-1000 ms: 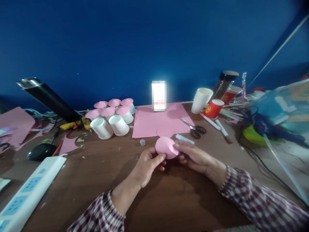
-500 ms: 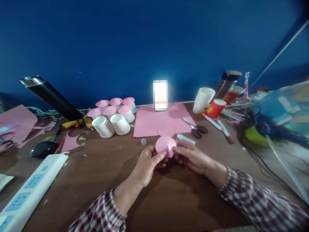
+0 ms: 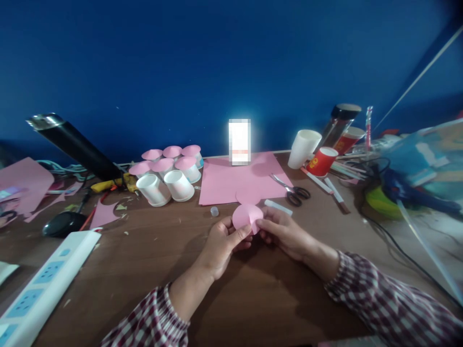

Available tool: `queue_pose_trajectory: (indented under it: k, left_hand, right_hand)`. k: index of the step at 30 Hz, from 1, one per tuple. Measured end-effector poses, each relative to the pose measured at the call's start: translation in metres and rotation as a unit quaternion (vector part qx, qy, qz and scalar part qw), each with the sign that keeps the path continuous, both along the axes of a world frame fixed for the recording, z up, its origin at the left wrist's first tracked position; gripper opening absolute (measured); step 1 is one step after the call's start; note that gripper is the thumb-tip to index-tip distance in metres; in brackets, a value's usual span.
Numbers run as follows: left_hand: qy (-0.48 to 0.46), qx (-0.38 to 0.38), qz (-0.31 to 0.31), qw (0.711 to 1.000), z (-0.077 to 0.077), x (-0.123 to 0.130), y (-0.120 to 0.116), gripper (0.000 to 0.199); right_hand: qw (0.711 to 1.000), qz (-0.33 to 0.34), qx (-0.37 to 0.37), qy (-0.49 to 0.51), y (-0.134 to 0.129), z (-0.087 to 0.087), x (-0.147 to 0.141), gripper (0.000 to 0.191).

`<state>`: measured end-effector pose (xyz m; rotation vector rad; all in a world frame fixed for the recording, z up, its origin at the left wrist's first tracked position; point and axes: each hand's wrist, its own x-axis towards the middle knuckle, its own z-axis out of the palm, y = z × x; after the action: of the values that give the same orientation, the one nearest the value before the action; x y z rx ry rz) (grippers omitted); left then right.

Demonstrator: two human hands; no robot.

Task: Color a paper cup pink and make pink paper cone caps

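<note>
A pink paper disc [image 3: 246,215], with a slit edge overlapping itself, is held above the table between both hands. My left hand [image 3: 221,243] pinches its left and lower edge, thumb on top. My right hand [image 3: 284,231] grips the overlapping edge on the right with thumb and fingers; some fingertips are hidden beneath. Just beyond the hands lie a clear glue tube [image 3: 278,207], a small cap [image 3: 214,211] and another pink disc [image 3: 248,197]. Black-handled scissors [image 3: 298,194] rest at the right corner of pink paper sheets [image 3: 238,178].
Several paper cups topped with pink cones [image 3: 172,152] stand at back left, with two uncovered white cups [image 3: 179,186]. A power strip [image 3: 47,279] lies left. White cups [image 3: 304,148], a red cup [image 3: 323,162] and a jar [image 3: 338,127] stand at right. A bright screen [image 3: 239,140] leans behind.
The right fingers have shifted slightly left, drawing the disc's overlapping edge a little further in. The whole view has moved very slightly; other things stay put.
</note>
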<state>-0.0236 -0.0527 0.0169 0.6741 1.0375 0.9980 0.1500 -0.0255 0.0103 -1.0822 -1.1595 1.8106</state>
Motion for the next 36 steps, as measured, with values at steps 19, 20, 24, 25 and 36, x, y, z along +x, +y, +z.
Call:
queue_pose_trajectory:
  k: [19,20,24,25,36]
  left_hand:
    - [0.033,0.06,0.015,0.998,-0.0052,0.0039,-0.0003,0.045]
    - [0.031,0.063,0.016,0.997,-0.0055,0.004,-0.0002,0.046]
    - [0.022,0.087,0.013,0.996,-0.0049,0.0043,-0.0004,0.051]
    - [0.019,0.091,0.012,0.996,-0.0046,0.0043,-0.0005,0.053]
    - [0.002,0.082,0.042,0.996,-0.0045,0.0049,-0.0032,0.059]
  right_hand:
    - [0.998,0.029,0.051,0.001,-0.003,0.0016,-0.0017,0.036]
    - [0.998,0.035,0.058,0.007,-0.0033,0.0023,-0.0021,0.037]
    - [0.998,0.029,0.058,0.017,-0.003,0.003,-0.0041,0.04]
    - [0.998,0.025,0.057,0.017,-0.0027,0.003,-0.0045,0.04]
    - [0.991,0.053,0.117,0.031,-0.0063,0.0019,-0.0088,0.038]
